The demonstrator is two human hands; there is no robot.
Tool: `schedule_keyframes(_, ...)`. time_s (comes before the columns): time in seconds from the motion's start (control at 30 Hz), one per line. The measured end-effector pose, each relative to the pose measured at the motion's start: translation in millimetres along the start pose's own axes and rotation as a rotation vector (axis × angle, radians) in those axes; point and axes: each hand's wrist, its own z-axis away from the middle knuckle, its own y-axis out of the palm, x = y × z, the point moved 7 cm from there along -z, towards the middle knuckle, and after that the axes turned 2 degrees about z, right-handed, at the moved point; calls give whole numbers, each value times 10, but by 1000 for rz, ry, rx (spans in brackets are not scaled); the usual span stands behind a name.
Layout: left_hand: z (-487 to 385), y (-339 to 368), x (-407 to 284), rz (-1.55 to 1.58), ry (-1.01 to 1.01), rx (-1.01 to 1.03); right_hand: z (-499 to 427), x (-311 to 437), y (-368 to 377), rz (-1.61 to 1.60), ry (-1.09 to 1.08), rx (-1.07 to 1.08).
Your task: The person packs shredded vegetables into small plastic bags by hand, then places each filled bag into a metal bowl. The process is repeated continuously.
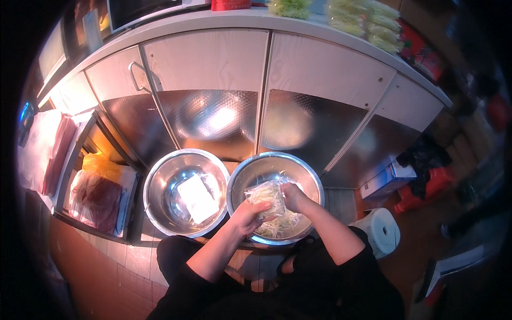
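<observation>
Both hands hold a clear plastic bag (265, 197) filled with pale, thin vegetable shreds, above the right-hand steel bowl (315, 176). My left hand (249, 218) grips its lower left side, thumb on top. At the bag's right edge, my right hand (295, 198) has its fingers closed around the film; the fingertips are partly hidden. Loose pale shreds (280, 226) lie in the bowl beneath. Beside it stands a second steel bowl (160, 204) with a flat white rectangular item (197, 199), perhaps a stack of bags, and a few stray shreds.
Cabinets (208, 60) rise behind the bowls. On the counter (240, 20) sit filled bags of shreds (364, 24). To the left, a shelf unit (76, 160) carries a pinkish stack (48, 152) and bagged goods (96, 200). A white stool (380, 232) and a box (386, 180) stand right.
</observation>
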Motion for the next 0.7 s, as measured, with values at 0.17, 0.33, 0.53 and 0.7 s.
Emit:
schedule_keyframes(0.17, 21, -11, 11, -27, 2, -35, 39, -10, -156, 204, 146, -9)
schedule_keyframes(0.33, 35, 47, -20, -53, -8, -80, -23, 19, -274, -553, 132, -245)
schedule_keyframes(0.53, 83, -145, -487, -211, 432, -175, 271, 833, -312, -694, -93, -91)
schedule_keyframes(0.7, 3, -127, -469, 25, 610, -270, 566, 990, 87, -2, -133, -377)
